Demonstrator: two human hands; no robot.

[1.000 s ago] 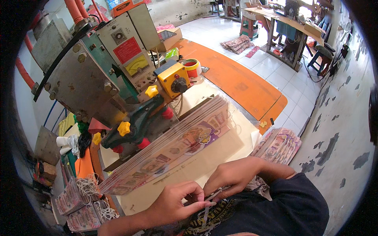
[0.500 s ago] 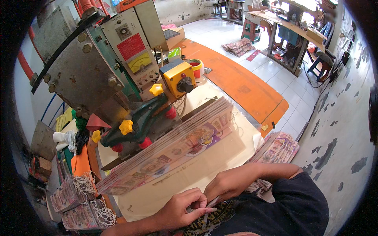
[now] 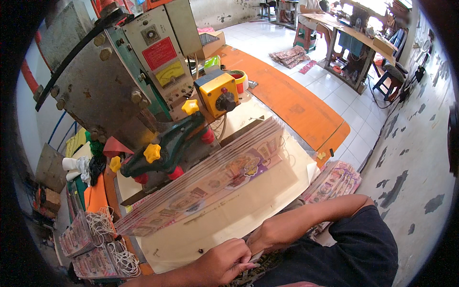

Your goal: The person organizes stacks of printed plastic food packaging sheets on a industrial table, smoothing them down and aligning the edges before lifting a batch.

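Observation:
My left hand (image 3: pixel 228 258) and my right hand (image 3: pixel 268 236) meet close to my body at the table's near edge. Both have their fingers pinched together on something small and pale between them, too hidden to name. Just beyond, a row of printed, see-through plastic sheets (image 3: pixel 205 193) leans on edge in a long slanting stack. It rests on a cream paper-covered worktop (image 3: pixel 224 229), in front of a press machine (image 3: pixel 165 158) with yellow star knobs. Neither hand touches the stack.
A yellow control box (image 3: pixel 217 95) and a red-and-yellow tape roll (image 3: pixel 239 79) sit beside the machine. Bundles with white cords (image 3: pixel 103 248) lie at left, more printed bundles (image 3: pixel 334 182) at right. Beyond the orange table (image 3: pixel 287 100), a person sits at a workbench (image 3: pixel 330 24).
Both hands have shifted slightly down toward my body, still pinched together. A small dark speck now shows on the paper beside my left hand. The stack and machine stay put.

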